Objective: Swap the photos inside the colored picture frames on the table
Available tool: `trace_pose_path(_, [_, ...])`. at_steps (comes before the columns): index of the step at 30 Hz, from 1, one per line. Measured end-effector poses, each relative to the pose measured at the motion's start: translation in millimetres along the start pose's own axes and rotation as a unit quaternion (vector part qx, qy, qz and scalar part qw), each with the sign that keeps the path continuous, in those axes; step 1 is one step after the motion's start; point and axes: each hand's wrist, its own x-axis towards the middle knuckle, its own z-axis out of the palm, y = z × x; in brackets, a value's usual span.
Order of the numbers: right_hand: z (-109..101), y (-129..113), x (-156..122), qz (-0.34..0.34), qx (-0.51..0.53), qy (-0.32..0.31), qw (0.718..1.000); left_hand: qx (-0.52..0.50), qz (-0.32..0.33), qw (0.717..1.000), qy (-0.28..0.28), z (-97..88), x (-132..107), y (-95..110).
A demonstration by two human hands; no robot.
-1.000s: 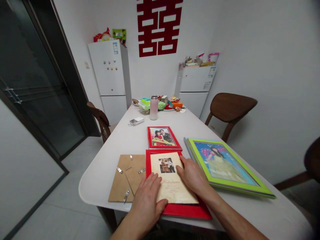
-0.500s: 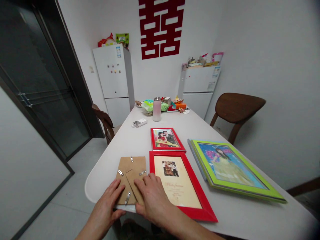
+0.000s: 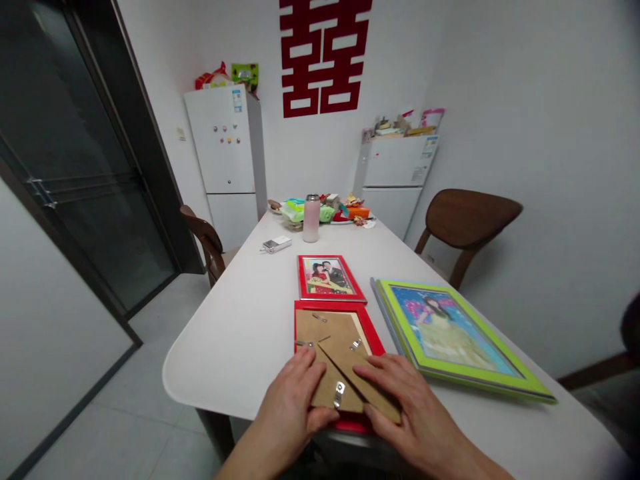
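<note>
A brown picture frame backing board with metal clips and a slanted stand flap lies over the larger red photo frame. My left hand grips the board's near left edge, thumb below. On the right, my right hand has its fingers on the flap side and its thumb at the near edge. Most of the red frame's cream insert is hidden under the board; whether the two touch I cannot tell. Just beyond stands no gap to a smaller red frame holding a photo of a couple, lying flat.
Green-edged picture frames lie stacked at the right of the white table. Farther back are a small silver device, a pink bottle and assorted packets. Wooden chairs flank the table.
Both hands have carried the backing board from the bare tabletop on the left rightwards over the larger red frame, covering its insert. The camera view has shifted slightly.
</note>
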Motion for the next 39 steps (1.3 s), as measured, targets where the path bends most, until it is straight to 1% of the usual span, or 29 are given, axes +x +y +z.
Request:
trace_pose_path(3, [2,13,-7,0.009,-0.018,0.001,1.0,0.008,-0.016,0.999,-0.039,8.4,11,8])
trace_pose_path(7, [14,25,-8,0.001,-0.034,0.006,0.999,0.021,-0.032,0.997,-0.064,10.4,15,8])
trace_pose_path(11, [23,32,-9,-0.01,-0.045,0.001,0.999,0.025,-0.037,0.997,-0.056,12.5,14,6])
trace_pose_path(15, [20,32,-2,-0.013,-0.046,-0.002,0.999,0.027,-0.044,0.997,-0.064,12.4,12,7])
trace_pose_path(18, [18,32,12,0.004,-0.061,0.011,0.998,0.025,-0.033,0.996,-0.079,12.0,9,7])
trace_pose_path(20, [20,32,23,0.027,-0.092,0.016,0.995,0.026,-0.025,0.996,-0.085,12.9,7,6])
trace_pose_path(23, [24,33,35,0.062,-0.142,0.014,0.988,0.031,-0.031,0.996,-0.082,15.0,5,5])
trace_pose_path(26, [25,34,38,0.078,-0.162,0.005,0.984,0.028,-0.036,0.996,-0.07,16.5,5,5])
trace_pose_path(29, [24,35,37,0.088,-0.154,-0.007,0.984,0.024,-0.032,0.997,-0.064,17.2,5,5])
trace_pose_path(32, [23,37,35,0.088,-0.143,-0.008,0.986,0.027,-0.034,0.997,-0.068,16.9,5,4])
trace_pose_path(34, [23,35,32,0.072,-0.141,0.011,0.987,0.031,-0.033,0.996,-0.071,16.3,5,3])
trace_pose_path(35, [23,33,30,0.052,-0.135,0.024,0.989,0.031,-0.032,0.996,-0.072,16.1,5,2])
trace_pose_path(37, [23,26,24,-0.009,-0.101,0.037,0.994,0.029,-0.027,0.997,-0.072,16.1,5,1])
trace_pose_path(39, [22,16,17,-0.071,-0.052,0.018,0.996,0.022,-0.026,0.997,-0.067,16.9,4,-1])
